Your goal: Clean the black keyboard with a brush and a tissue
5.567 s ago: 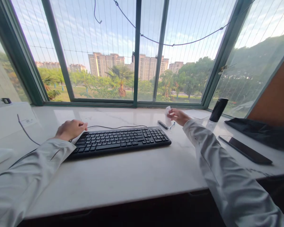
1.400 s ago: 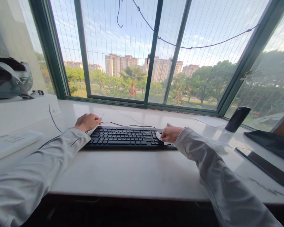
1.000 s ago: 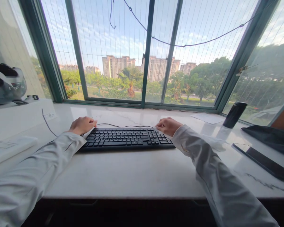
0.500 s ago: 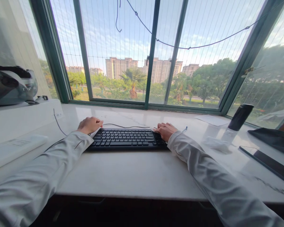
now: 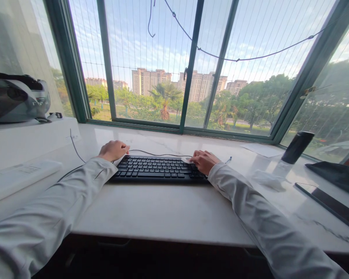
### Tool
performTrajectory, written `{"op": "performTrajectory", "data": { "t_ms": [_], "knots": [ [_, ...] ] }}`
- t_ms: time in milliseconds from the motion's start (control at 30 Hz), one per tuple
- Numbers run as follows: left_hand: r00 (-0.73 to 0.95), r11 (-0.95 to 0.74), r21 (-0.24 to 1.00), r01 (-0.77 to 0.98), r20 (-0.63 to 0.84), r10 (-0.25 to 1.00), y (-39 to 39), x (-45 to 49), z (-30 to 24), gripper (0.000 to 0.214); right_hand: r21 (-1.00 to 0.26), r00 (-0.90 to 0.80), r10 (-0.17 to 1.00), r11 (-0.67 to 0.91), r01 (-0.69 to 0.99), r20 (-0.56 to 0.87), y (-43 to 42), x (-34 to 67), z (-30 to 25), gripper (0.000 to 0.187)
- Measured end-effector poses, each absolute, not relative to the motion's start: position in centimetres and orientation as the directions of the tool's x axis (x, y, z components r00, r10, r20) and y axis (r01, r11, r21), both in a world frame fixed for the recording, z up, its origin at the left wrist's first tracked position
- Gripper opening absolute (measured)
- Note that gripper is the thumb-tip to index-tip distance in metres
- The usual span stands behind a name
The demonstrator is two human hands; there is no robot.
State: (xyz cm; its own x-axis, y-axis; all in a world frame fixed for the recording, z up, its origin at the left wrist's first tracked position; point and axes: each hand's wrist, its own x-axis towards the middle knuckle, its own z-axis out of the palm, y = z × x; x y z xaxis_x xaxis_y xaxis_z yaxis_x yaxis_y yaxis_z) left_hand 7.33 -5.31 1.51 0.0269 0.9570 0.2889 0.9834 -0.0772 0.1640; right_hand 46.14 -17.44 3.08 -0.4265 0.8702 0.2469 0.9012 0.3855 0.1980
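Note:
A black keyboard [image 5: 158, 170] lies on the white marble sill [image 5: 168, 209] in front of the window. My left hand [image 5: 113, 150] is curled on the keyboard's far left corner and grips it. My right hand [image 5: 204, 161] presses down on the right end of the keys with its fingers closed on a small white wipe [image 5: 187, 159]; a bit of the wipe shows past the fingertips. Both arms are in white sleeves.
A black tumbler [image 5: 297, 147] stands at the right, with a white sheet [image 5: 261, 149] behind it, a dark phone [image 5: 328, 205] and a black cloth [image 5: 337, 176]. A helmet [image 5: 16, 99] sits on a white box at the left. The keyboard's cable [image 5: 157, 154] runs behind it.
My right hand took the white wipe from beyond the keyboard onto its right end and has been rubbing back and forth there. My left hand stayed on the left corner.

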Motion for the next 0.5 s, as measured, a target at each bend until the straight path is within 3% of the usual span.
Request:
{"op": "performTrajectory", "data": {
  "t_ms": [300,500],
  "knots": [
    [0.032,-0.071,0.131,0.989,0.284,0.958,-5.2,7.2,1.4,0.048,0.059,-0.314,0.908,0.311,0.949,0.277,-16.5,47.3,1.9,0.033],
    [0.039,-0.082,0.136,0.987,0.293,0.955,-5.1,7.2,1.4,0.049,0.085,-0.217,0.946,0.202,0.976,0.241,-16.6,48.4,2.8,0.028]
  ]
}}
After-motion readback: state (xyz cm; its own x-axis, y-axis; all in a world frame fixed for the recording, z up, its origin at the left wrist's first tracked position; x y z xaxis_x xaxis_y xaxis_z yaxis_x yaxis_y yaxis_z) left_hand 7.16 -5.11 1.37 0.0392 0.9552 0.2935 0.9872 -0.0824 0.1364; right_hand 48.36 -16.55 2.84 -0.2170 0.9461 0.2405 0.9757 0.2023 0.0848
